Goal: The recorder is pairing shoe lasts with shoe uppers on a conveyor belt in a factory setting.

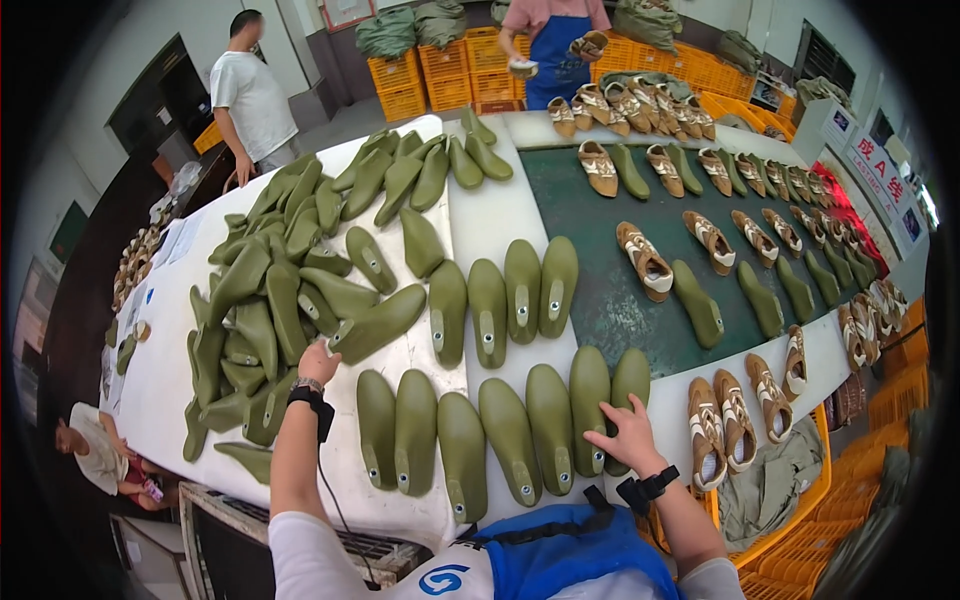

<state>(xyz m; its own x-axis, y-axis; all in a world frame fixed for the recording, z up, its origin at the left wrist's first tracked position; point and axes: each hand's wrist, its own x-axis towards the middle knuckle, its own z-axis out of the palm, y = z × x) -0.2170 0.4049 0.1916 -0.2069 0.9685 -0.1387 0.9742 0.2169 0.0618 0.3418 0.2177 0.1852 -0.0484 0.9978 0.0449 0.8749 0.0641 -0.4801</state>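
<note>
My left hand (318, 362) is closed on the end of a green shoe last (385, 322), which lies tilted at the edge of a loose pile of lasts (262, 300). My right hand (628, 440) rests over the rightmost green last (630, 374) of the front row, its thumb and fingers spread apart and reaching across the neighbouring last (590, 385). Several more lasts (462, 450) stand side by side in that row, toes away from me. Behind them is a shorter row of lasts (487, 310).
A green conveyor belt (560, 200) carries brown-and-white shoes (645, 260) and lasts in rows. Yellow crates (818, 490) stand at the right and the back. One person (560, 60) in a blue apron handles shoes across the table; another person (255, 100) stands at the left.
</note>
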